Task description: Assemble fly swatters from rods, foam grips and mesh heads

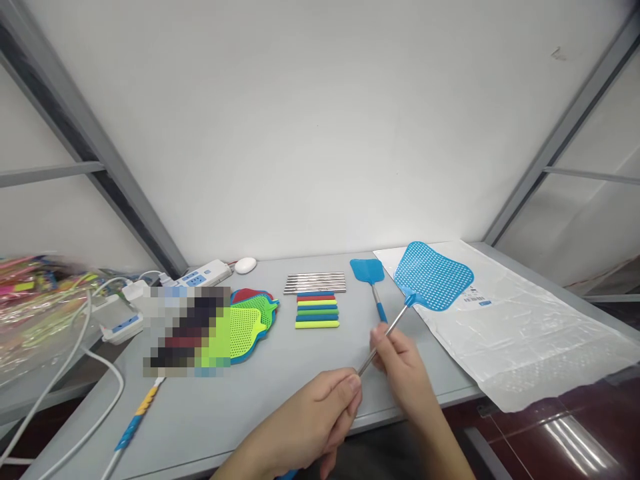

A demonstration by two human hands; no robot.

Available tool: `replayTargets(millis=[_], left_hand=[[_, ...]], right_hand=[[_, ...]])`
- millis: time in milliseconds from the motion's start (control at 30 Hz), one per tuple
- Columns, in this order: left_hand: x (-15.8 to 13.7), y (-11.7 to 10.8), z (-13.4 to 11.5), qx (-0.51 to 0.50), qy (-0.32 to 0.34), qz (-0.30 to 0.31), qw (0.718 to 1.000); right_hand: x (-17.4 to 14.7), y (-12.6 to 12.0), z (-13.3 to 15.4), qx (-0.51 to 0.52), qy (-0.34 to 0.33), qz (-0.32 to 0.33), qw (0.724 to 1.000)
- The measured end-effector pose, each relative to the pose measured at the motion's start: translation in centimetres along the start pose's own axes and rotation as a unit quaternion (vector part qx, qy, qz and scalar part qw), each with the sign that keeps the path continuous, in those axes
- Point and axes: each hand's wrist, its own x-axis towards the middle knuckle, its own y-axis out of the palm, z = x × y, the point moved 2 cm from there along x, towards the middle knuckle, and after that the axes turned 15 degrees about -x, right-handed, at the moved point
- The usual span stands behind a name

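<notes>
One blue swatter (pixel 434 277), light I'd judge, best held by its rod (pixel 399 318): right hand (pixel 403 367) pinches there, left hand (pixel 323 410) wraps perhaps its end.

A power strip (pixel 207 273) lies left; white cable (pixel 121 381) curves.

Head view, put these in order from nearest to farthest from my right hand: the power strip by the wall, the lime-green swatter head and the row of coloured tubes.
1. Row of coloured tubes: left of your right hand.
2. Lime-green swatter head: farther left.
3. Power strip: leftmost, farthest back.
</notes>
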Motion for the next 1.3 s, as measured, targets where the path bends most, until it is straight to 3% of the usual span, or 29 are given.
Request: replayTargets(millis=[133, 400, 667, 900, 1033, 1167, 1300], left_hand=[[0.3, -0.1, 0.3, -0.005, 0.002, 0.007, 1.0], [1.1, 0.4, 0.5, -0.003, -0.009, 0.025, 1.0], [0.7, 0.2, -0.2, 0.033, -0.013, 0.026, 0.999], [0.2, 0.2, -0.3, 0.062, -0.008, 0.013, 0.998], [0.0, 0.4, -0.5, 0.088, -0.008, 0.006, 0.996], [-0.3, 0.1, -0.6, 0.112, 0.001, -0.009, 0.994], [-0.1, 0.0, -0.5, 0.119, -0.005, -0.019, 0.993]], right_hand=[[-0.9, 0.8, -0.4, -0.048, -0.013, 0.036, 0.998], [-0.4, -2.0, 0.3, -0.128, -0.036, 0.015, 0.991], [1.2, -3.9, 0.6, -0.098, -0.029, -0.044, 0.994], [3.5, -6.9, 1.7, -0.02, -0.022, -0.15, 0.988], [2.1, -4.1, 1.1, 0.029, 0.023, -0.204, 0.978], [-0.6, 0.8, -0.3, 0.002, 0.033, -0.043, 0.999], [-1.6, 2.3, -0.7, 0.057, 0.057, 0.004, 0.997]])
